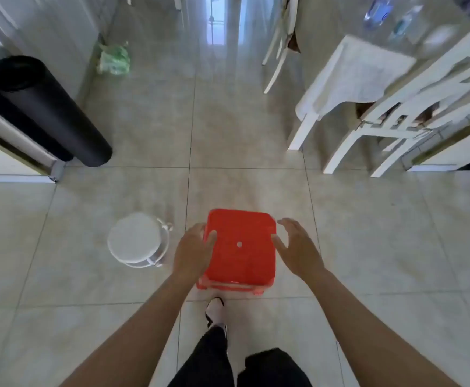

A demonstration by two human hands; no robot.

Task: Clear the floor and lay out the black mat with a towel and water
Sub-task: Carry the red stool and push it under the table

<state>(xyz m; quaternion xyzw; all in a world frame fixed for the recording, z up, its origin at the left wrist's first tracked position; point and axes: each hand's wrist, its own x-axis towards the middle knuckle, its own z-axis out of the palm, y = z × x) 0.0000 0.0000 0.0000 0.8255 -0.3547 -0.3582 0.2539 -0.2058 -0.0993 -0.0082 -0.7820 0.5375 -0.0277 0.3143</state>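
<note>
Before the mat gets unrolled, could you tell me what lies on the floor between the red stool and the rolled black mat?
In the head view, only bare floor tile lies between the red stool and the rolled black mat; the white stool stands just left of that line.

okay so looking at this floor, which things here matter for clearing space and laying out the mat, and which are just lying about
Job: red stool, left hand and right hand at its sides; white stool; rolled black mat; towel; water bottles.
Lying about: green bag; white chairs.
</note>
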